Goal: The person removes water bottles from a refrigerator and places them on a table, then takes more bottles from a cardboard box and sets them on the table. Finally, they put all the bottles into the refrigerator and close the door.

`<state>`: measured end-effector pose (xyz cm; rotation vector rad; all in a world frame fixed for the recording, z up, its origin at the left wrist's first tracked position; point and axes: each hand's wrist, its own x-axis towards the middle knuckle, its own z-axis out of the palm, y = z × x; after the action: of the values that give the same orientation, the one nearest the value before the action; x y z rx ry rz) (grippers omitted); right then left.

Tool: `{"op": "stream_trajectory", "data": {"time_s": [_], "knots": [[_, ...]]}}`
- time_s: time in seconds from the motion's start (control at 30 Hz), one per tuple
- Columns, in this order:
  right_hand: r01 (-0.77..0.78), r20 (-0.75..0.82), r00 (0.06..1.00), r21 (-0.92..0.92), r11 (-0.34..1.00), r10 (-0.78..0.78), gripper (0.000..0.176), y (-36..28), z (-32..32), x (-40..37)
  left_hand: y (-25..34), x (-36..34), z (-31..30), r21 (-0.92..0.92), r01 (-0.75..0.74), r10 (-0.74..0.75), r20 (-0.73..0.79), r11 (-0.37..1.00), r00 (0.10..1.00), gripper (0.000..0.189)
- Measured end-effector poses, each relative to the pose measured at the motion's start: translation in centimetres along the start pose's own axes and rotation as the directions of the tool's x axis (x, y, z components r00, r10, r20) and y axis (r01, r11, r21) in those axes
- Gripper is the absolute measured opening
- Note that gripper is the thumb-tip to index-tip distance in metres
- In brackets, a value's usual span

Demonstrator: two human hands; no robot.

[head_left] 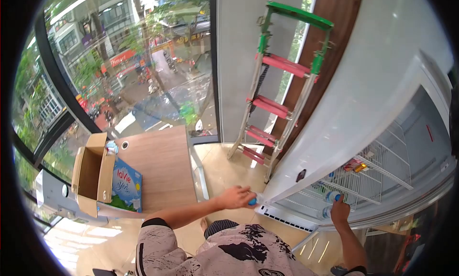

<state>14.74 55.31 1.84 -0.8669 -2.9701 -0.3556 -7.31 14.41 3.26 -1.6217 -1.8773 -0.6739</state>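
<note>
My left hand [236,198] is closed round a small clear bottle with a blue cap [252,201], near the lower front edge of the fridge. Inside the open fridge, my right hand [340,211] has its fingers at the blue cap of a water bottle [333,197] on a wire shelf. Another clear bottle [327,212] stands just below it. Red and orange packets [355,165] lie on a wire shelf [382,168] farther up. An open cardboard box [126,185] with blue printed sides sits on the wooden table at the left.
The wooden table [165,166] stands by the large window. A folding ladder [272,106] with green and pink parts leans beside the fridge [334,113]. Tiled floor [222,173] shows between table and fridge. A white appliance [62,194] is at far left.
</note>
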Motion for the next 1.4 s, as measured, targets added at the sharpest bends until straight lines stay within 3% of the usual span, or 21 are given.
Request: {"op": "stream_trajectory", "data": {"time_s": [0.03, 0.1, 0.17, 0.3, 0.37, 0.43, 0.5, 0.53, 0.6, 0.73, 0.8, 0.83, 0.9, 1.0, 1.13, 1.2, 1.33, 1.4], "knots": [[0.022, 0.006, 1.000, -0.011, 1.000, -0.022, 0.054, -0.6, -0.8, -0.7, -1.0, -1.9, -1.6, 0.051, 0.088, -0.088, 0.000, 0.995, 0.996, 0.030], [0.257, 0.005, 0.966, -0.120, 0.959, -0.259, 0.054, -1.8, -2.4, -2.2, -3.4, -5.9, -5.4, 0.118, 0.259, -0.271, 0.103, 0.959, 0.957, 0.033], [0.254, 0.242, 0.945, -0.114, 0.961, -0.221, 0.054, -6.6, -6.8, -3.2, -5.7, -10.8, -7.5, 0.239, 0.426, -0.441, 0.012, 0.873, 0.898, 0.034], [0.442, 0.342, 0.849, -0.040, 0.896, -0.404, 0.050, -16.4, -10.1, -4.3, -9.8, -20.2, -11.3, 0.435, 0.533, -0.589, -0.007, 0.726, 0.808, 0.033], [0.510, 0.320, 0.795, 0.108, 0.853, -0.516, 0.046, -22.7, -10.3, -4.4, -11.9, -24.8, -12.1, 0.552, 0.549, -0.597, -0.111, 0.628, 0.795, 0.033], [0.539, 0.221, 0.793, 0.180, 0.823, -0.568, 0.041, -29.9, -10.4, -4.3, -13.6, -28.8, -12.9, 0.545, 0.584, -0.641, -0.108, 0.601, 0.760, 0.034], [0.596, 0.130, 0.746, 0.305, 0.743, -0.653, 0.038, -37.2, -9.4, -3.5, -14.7, -30.8, -14.2, 0.575, 0.712, -0.799, -0.158, 0.403, 0.580, 0.036], [0.616, 0.067, 0.731, 0.364, 0.699, -0.679, 0.035, -41.0, -8.6, -3.3, -15.3, -31.9, -14.6, 0.575, 0.712, -0.803, -0.152, 0.402, 0.576, 0.036], [0.620, -0.002, 0.729, 0.426, 0.659, -0.684, 0.033, -48.6, -9.3, -3.2, -16.4, -33.6, -14.8, 0.543, 0.784, -0.831, -0.255, 0.300, 0.495, 0.037], [0.594, -0.062, 0.756, 0.485, 0.642, -0.651, 0.036, -60.9, -10.3, -2.8, -17.3, -34.9, -15.0, 0.526, 0.827, -0.874, -0.286, 0.198, 0.391, 0.038], [0.567, -0.065, 0.773, 0.517, 0.641, -0.632, 0.036, -65.6, -9.8, -2.5, -17.6, -34.8, -15.1, 0.436, 0.899, -0.904, -0.365, 0.045, 0.223, 0.039], [0.566, -0.065, 0.774, 0.519, 0.641, -0.630, 0.036, -67.4, -9.5, -2.7, -17.7, -34.9, -14.9, 0.438, 0.898, -0.904, -0.364, 0.047, 0.225, 0.039], [0.570, -0.077, 0.776, 0.512, 0.643, -0.626, 0.038, -70.5, -9.2, -3.0, -17.9, -35.0, -14.7, 0.363, 0.930, -0.872, -0.473, -0.061, 0.127, 0.040], [0.567, -0.043, 0.776, 0.485, 0.666, -0.629, 0.037, -72.9, -8.4, -3.8, -17.6, -34.7, -14.3, 0.346, 0.935, -0.846, -0.518, -0.075, 0.123, 0.040], [0.571, 0.029, 0.752, 0.470, 0.673, -0.658, 0.039, -73.8, -7.8, -4.9, -16.3, -32.7, -15.8, 0.326, 0.944, -0.868, -0.484, -0.057, 0.115, 0.042], [0.552, 0.001, 0.761, 0.525, 0.648, -0.649, 0.041, -74.1, -7.5, -5.6, -15.7, -31.7, -16.6, 0.189, 0.979, -0.908, -0.419, -0.080, 0.006, 0.044], [0.514, 0.015, 0.777, 0.562, 0.647, -0.630, 0.044, -74.4, -7.7, -6.2, -15.8, -32.1, -16.3, 0.202, 0.977, -0.904, -0.428, -0.068, 0.025, 0.044], [0.486, 0.008, 0.800, 0.578, 0.655, -0.600, 0.044, -74.4, -7.8, -6.3, -15.9, -32.7, -16.2, 0.226, 0.969, -0.923, -0.384, -0.101, -0.007, 0.045]]}}
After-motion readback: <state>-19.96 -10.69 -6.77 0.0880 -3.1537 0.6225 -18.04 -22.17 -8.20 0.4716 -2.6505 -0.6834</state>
